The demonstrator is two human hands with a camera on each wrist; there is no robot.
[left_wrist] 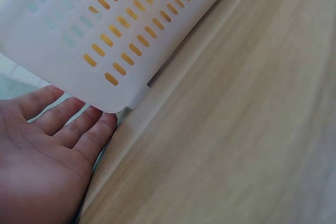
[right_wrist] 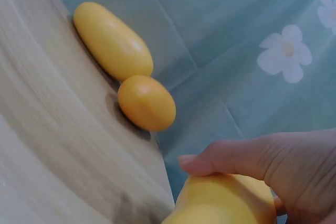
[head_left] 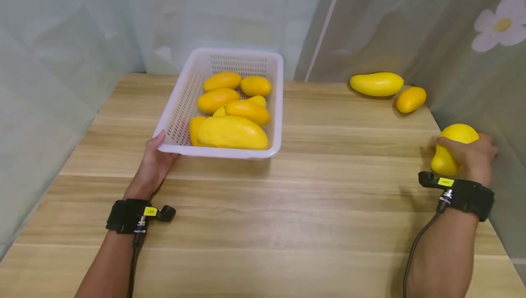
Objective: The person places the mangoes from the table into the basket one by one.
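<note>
My left hand (head_left: 155,165) holds the front left corner of a white plastic basket (head_left: 222,153), thumb over the rim. In the left wrist view its fingers reach to the basket's slotted outer side. Several yellow and orange mangoes lie in the basket, a large yellow mango (head_left: 232,133) at the front. At the table's right edge my right hand (head_left: 476,156) grips a big yellow mango (head_left: 459,133). The right wrist view shows the thumb across the top of that mango; most of the other fingers are hidden behind it.
A long yellow mango (head_left: 376,84) and a smaller orange mango (head_left: 411,100) lie at the table's back right corner. Curtains hang at the back and sides, one with a white flower (head_left: 501,24). A wood-grain table (head_left: 287,225) spreads under both arms.
</note>
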